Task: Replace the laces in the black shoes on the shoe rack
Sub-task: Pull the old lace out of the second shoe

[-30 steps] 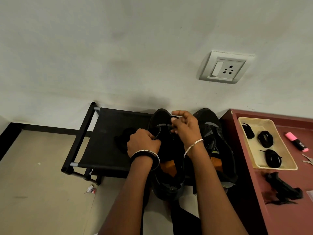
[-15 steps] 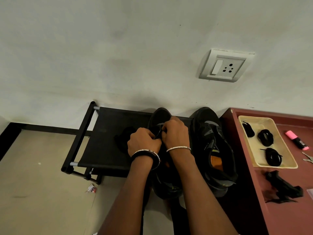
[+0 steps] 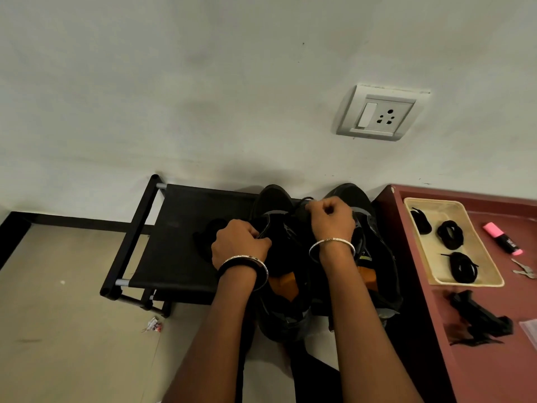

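Note:
Two black shoes stand side by side on the black shoe rack [image 3: 174,237], toes to the wall. My left hand [image 3: 236,244] grips the left edge of the left shoe [image 3: 276,205] near its eyelets. My right hand [image 3: 329,219] is curled above the gap between the left shoe and the right shoe [image 3: 377,257] and pinches a black lace [image 3: 302,203] that runs up from the left shoe. A dark heap, maybe a loose lace [image 3: 209,231], lies on the rack left of my left hand. Coiled black laces [image 3: 450,232] lie in a cream tray [image 3: 479,257].
A maroon table [image 3: 494,359] stands right of the rack with the tray, a pink highlighter [image 3: 502,238], keys [image 3: 524,270] and a black tool [image 3: 479,318] on it. A wall socket [image 3: 380,113] sits above. A scrap of litter [image 3: 152,325] lies on the floor.
My right hand has moved right and away from my left hand, drawing the lace out of the left shoe. My left hand has stayed on the shoe's edge.

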